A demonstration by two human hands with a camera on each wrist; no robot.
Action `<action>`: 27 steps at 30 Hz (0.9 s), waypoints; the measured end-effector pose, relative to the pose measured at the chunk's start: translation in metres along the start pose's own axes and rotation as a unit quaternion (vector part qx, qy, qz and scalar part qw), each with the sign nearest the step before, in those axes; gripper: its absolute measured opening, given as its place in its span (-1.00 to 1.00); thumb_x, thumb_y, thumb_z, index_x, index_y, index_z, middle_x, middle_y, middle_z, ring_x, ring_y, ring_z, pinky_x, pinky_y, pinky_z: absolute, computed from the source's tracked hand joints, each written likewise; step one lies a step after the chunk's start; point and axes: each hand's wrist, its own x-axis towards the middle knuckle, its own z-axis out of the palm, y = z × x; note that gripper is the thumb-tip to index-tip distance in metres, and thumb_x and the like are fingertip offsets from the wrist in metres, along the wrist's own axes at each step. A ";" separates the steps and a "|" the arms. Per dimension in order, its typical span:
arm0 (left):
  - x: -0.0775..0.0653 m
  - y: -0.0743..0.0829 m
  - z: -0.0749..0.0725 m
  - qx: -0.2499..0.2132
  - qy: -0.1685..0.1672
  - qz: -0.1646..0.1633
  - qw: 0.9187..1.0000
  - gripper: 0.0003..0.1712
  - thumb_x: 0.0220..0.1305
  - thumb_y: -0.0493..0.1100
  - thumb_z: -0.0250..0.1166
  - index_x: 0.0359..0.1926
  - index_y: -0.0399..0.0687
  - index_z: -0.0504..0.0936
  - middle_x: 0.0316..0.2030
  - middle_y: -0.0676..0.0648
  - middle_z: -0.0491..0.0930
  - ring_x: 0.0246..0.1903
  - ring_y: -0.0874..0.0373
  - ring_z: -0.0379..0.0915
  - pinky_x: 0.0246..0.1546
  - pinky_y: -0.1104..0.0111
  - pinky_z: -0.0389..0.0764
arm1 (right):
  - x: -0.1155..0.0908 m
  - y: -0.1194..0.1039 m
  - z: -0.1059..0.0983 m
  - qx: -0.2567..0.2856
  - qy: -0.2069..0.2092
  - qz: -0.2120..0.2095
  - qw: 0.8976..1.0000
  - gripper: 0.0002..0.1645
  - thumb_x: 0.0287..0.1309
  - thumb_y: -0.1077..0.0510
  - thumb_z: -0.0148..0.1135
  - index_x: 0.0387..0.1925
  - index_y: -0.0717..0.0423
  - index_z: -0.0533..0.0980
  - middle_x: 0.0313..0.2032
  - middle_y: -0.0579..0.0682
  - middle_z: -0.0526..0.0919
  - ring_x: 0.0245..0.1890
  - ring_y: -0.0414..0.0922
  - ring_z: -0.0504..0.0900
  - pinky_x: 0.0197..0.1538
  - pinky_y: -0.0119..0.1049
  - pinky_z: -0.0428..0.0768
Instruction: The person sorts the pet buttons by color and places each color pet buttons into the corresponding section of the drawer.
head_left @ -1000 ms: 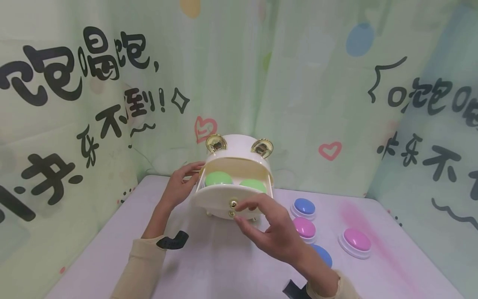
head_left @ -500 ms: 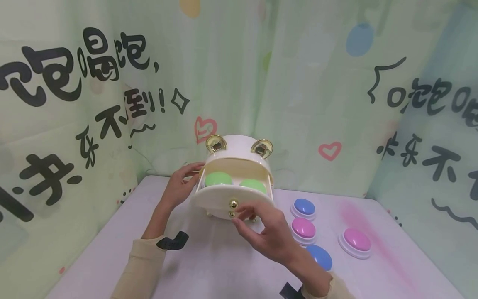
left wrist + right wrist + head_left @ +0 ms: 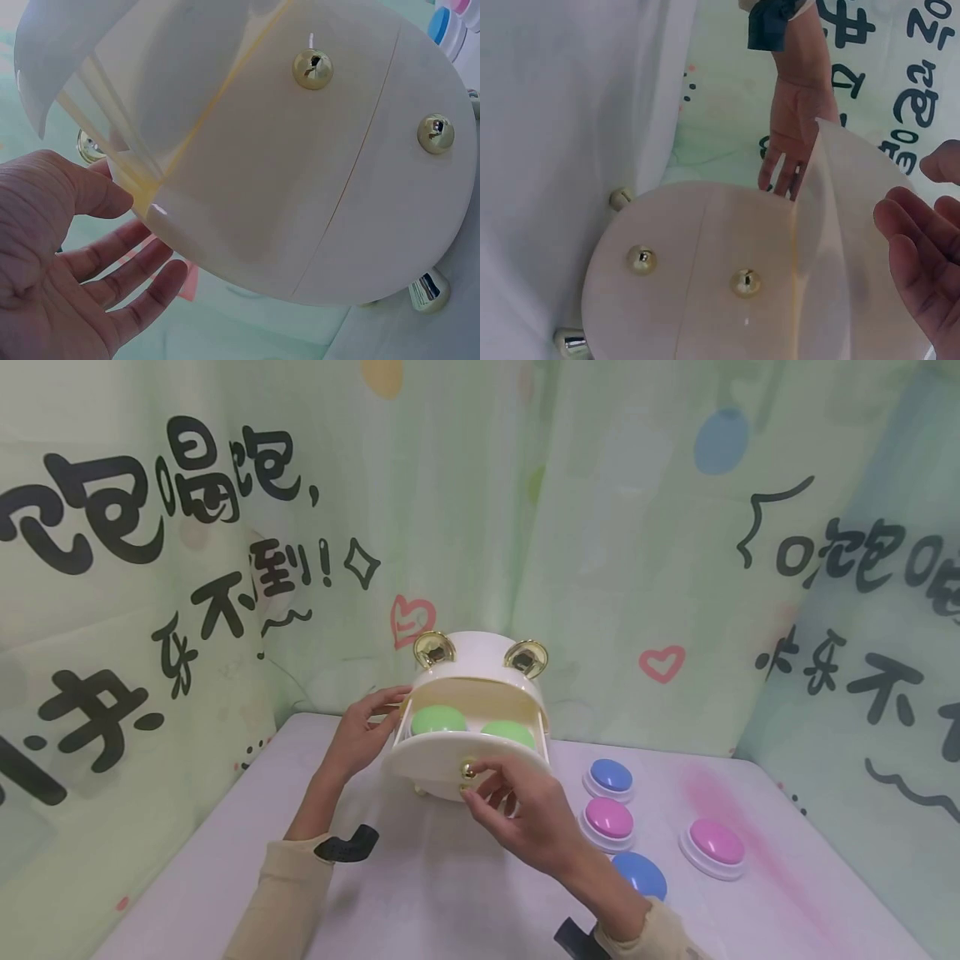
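Observation:
A white rounded box (image 3: 480,656) with gold ear-shaped pieces (image 3: 527,657) stands on the table. Its upper part gapes toward the camera, and two green domes (image 3: 438,718) show inside. Two gold knobs, an upper one (image 3: 313,69) and a lower one (image 3: 436,133), sit on its front. My left hand (image 3: 360,735) rests at the box's left side, thumb at the edge and fingers loosely spread; the index fingertip is hidden behind the box. My right hand (image 3: 528,810) hovers before the knobs, with a gap between thumb and bent index finger; in the right wrist view it looks apart from them.
Right of the box, on the pale table (image 3: 420,893), are white-based round pieces with coloured domes: a blue one (image 3: 611,775), a pink one (image 3: 609,818), another blue one (image 3: 640,874) and a second pink one (image 3: 717,841). A printed curtain (image 3: 600,568) surrounds the table.
My right hand has shifted a little left and lower in front of the knobs, uncovering more of the blue and pink domes. The left hand and the box stay in place.

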 end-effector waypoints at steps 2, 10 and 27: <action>0.000 0.000 0.000 0.002 0.000 0.000 1.000 -0.56 0.49 -0.23 0.21 0.34 -0.05 0.56 0.21 -0.20 0.60 0.18 -0.15 0.55 0.09 -0.14 0.59 | 0.000 0.002 0.002 -0.008 -0.003 0.003 1.000 -0.59 0.06 0.31 0.50 -0.05 0.13 0.55 -0.42 -0.08 0.72 -0.48 -0.31 0.64 -0.48 -0.52 0.58; 0.000 0.000 0.000 0.002 0.000 0.001 1.000 -0.56 0.49 -0.22 0.22 0.33 -0.04 0.57 0.21 -0.20 0.60 0.18 -0.15 0.55 0.09 -0.14 0.59 | 0.001 0.009 0.010 -0.021 -0.006 0.017 1.000 -0.58 0.04 0.30 0.52 -0.07 0.16 0.54 -0.46 -0.06 0.72 -0.55 -0.31 0.62 -0.50 -0.58 0.54; 0.000 -0.001 0.000 -0.004 0.000 0.001 1.000 -0.57 0.49 -0.21 0.22 0.33 -0.05 0.57 0.21 -0.21 0.60 0.18 -0.16 0.55 0.09 -0.14 0.59 | 0.005 0.013 0.016 -0.065 0.038 0.007 0.997 -0.63 -0.01 0.34 0.56 -0.14 0.19 0.60 -0.37 -0.02 0.75 -0.50 -0.27 0.67 -0.44 -0.58 0.58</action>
